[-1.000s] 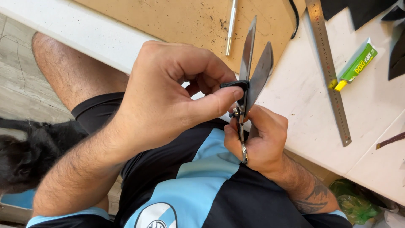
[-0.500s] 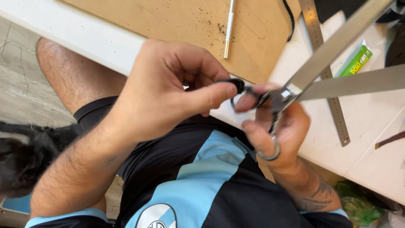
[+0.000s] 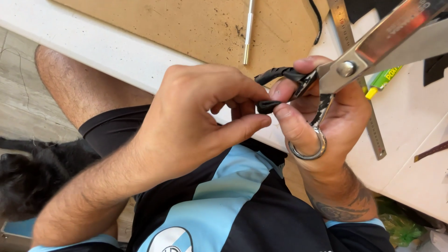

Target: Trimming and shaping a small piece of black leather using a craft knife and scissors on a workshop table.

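My right hand (image 3: pixel 333 114) grips a pair of large steel scissors (image 3: pixel 373 51), fingers through the handle loops, blades pointing up to the right and slightly apart. My left hand (image 3: pixel 196 121) pinches a small black strip (image 3: pixel 267 106) between thumb and fingers, right beside the scissor handles. The strip curves up toward the scissor pivot. Both hands are held above my lap, in front of the white table edge (image 3: pixel 116 56).
A brown board (image 3: pixel 186 28) lies on the table with a thin metal rod (image 3: pixel 248 32) on it. A steel ruler (image 3: pixel 359 84) and a green tube (image 3: pixel 385 79) lie to the right. A black furry animal (image 3: pixel 28 182) sits at lower left.
The scissors swung from upright to pointing up-right, and the view has closed in on them. My left hand stays pinched on the black strip at the handles.
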